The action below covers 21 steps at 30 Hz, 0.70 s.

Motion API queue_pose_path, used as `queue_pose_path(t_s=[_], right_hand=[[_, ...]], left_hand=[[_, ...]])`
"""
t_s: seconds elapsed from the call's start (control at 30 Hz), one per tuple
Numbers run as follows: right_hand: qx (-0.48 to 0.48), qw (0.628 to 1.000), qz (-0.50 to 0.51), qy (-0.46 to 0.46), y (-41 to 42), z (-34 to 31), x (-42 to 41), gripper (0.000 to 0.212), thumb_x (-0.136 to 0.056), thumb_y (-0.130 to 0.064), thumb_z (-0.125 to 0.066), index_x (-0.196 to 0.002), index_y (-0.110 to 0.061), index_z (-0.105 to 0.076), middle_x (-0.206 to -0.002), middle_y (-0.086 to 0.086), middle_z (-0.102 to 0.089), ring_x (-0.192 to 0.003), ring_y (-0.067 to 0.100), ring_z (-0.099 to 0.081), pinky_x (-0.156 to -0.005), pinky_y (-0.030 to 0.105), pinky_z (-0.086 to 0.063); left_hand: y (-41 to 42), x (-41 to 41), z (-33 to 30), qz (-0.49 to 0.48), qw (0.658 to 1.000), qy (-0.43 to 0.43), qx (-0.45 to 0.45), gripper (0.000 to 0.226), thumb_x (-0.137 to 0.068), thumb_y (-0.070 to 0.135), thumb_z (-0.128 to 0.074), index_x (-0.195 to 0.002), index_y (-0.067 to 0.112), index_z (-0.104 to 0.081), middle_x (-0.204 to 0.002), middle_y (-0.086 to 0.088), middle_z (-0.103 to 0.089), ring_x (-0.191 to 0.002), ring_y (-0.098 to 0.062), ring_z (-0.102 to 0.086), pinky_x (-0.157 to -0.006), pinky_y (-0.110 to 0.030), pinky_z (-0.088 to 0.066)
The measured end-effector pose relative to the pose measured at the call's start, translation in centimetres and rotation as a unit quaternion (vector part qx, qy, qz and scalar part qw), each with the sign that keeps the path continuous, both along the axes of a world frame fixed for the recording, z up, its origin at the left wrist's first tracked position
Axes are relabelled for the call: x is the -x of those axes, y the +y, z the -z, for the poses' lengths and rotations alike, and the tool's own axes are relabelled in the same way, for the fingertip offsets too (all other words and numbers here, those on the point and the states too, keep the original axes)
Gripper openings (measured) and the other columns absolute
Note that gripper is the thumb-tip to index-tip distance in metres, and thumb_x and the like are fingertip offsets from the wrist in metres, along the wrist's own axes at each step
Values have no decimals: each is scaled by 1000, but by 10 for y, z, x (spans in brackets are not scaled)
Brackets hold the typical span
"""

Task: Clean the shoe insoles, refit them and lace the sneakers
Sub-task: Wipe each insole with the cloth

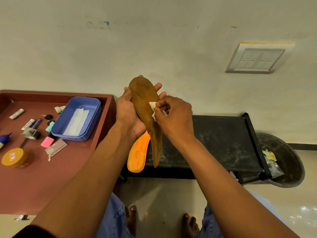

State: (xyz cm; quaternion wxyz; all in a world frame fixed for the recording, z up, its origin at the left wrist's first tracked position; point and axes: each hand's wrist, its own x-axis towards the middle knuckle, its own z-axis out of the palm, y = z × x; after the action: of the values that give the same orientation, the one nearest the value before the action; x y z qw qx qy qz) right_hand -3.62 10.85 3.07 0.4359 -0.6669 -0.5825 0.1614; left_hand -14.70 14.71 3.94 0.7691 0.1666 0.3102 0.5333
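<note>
both hands (130, 115) raised, left cradling insole (147, 114), right (173, 115) pinching wipe (153, 107)

The brown insole (145, 107) in my left hand (127, 115) looks matt and fuzzy, like worn cloth. My right fingers (162, 109) pinch a crumpled white tissue (153, 107). At seven o'clock of it the orange insole (138, 155) looks matt foam. At nine o'clock, a smooth blue plastic box (77, 117) holds paper.
</note>
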Motion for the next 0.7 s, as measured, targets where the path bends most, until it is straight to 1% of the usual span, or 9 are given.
queue_pose_path(t_s=[0.07,0.17,0.3,0.37,0.43,0.5,0.6,0.63,0.7], right_hand=[[37,998,-36,41,2,0,-1,8,-88,-22,-77,-95,-20,-78,-94,-6,-75,-83,7,-69,-80,22,-60],[94,988,-98,80,2,-1,-1,9,-86,-20,-79,-95,-21,-78,-89,-12,-72,-80,4,-69,-75,18,-58],[155,968,-154,121,-1,-5,-1,10,-84,-19,-82,-93,-19,-80,-87,-10,-74,-78,6,-70,-76,22,-60],[162,965,-163,129,-2,-6,-3,9,-83,-20,-83,-91,-20,-80,-86,-11,-74,-78,6,-71,-77,24,-61],[150,967,-148,141,-3,-7,-5,8,-82,-22,-83,-90,-22,-81,-86,-11,-75,-80,8,-72,-77,27,-62],[146,966,-127,171,-3,-7,-7,8,-82,-21,-83,-89,-22,-80,-88,-10,-76,-82,8,-72,-76,25,-61],[158,956,-116,221,-1,-6,-8,7,-82,-17,-83,-87,-21,-80,-87,-10,-76,-82,6,-72,-70,18,-58],[157,956,-108,224,-1,-6,-8,7,-82,-17,-83,-86,-22,-80,-87,-10,-75,-83,6,-72,-71,18,-58],[151,957,-86,231,1,-5,-7,6,-82,-18,-83,-86,-21,-80,-88,-9,-76,-87,8,-72,-78,24,-61]], left_hand=[[3,3,1,-11,1000,-13,8,66,-105,63,-9,-141,31,-55,-134,-14,-67,-124,-38,-64,-98,-54,-52],[9,10,4,-47,998,-29,14,68,-105,63,-10,-141,26,-55,-132,-14,-69,-122,-38,-66,-106,-57,-47],[13,17,7,-90,994,-60,19,67,-105,60,-13,-143,20,-52,-129,-13,-70,-120,-37,-67,-110,-58,-44],[13,19,6,-94,992,-83,24,67,-105,60,-14,-141,17,-52,-130,-12,-70,-121,-37,-66,-111,-58,-43],[13,18,6,-86,991,-101,30,67,-105,60,-16,-141,16,-51,-132,-13,-69,-123,-38,-65,-112,-60,-41],[12,17,6,-75,990,-112,35,68,-104,61,-16,-140,14,-50,-133,-13,-68,-123,-38,-64,-113,-61,-40],[11,16,5,-58,994,-90,29,72,-104,64,-16,-140,13,-50,-134,-14,-68,-125,-38,-64,-114,-60,-39],[10,15,4,-53,996,-68,24,74,-103,67,-16,-142,13,-49,-134,-14,-68,-124,-38,-64,-113,-60,-40],[6,12,0,-37,999,-3,12,80,-99,73,-16,-145,16,-47,-133,-13,-68,-122,-38,-66,-109,-61,-43]])
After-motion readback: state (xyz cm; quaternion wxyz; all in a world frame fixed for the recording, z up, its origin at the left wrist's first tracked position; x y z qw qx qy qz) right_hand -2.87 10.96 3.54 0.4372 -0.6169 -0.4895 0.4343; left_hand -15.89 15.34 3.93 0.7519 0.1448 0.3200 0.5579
